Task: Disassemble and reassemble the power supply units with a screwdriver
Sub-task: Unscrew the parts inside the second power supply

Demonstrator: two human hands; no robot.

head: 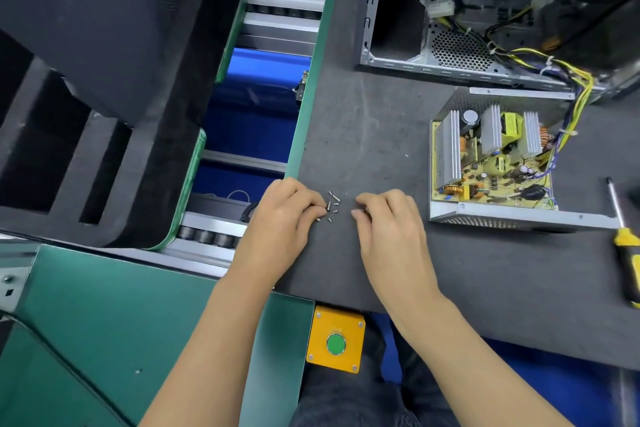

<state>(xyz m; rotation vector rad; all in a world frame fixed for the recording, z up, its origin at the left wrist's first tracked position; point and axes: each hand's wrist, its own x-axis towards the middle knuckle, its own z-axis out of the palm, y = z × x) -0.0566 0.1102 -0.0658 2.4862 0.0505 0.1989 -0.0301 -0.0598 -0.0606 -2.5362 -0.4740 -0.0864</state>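
Note:
An opened power supply unit (491,163) lies on the dark mat at the right, its circuit board, heat sinks and coils exposed and its yellow wires running up to the computer case (429,45). Several small silver screws (332,206) lie in a loose cluster on the mat. My left hand (287,218) rests at the left of the cluster with curled fingers pinching a screw. My right hand (388,218) sits just right of the cluster, its curled fingertips pinching a small screw. A yellow-and-black screwdriver (627,246) lies untouched at the far right.
The dark work mat (485,270) spans the bench. A yellow box with a green button (336,341) hangs at the front edge. Left of the mat runs a roller conveyor (263,87) with green guards, and black foam packing (86,80) fills the far left.

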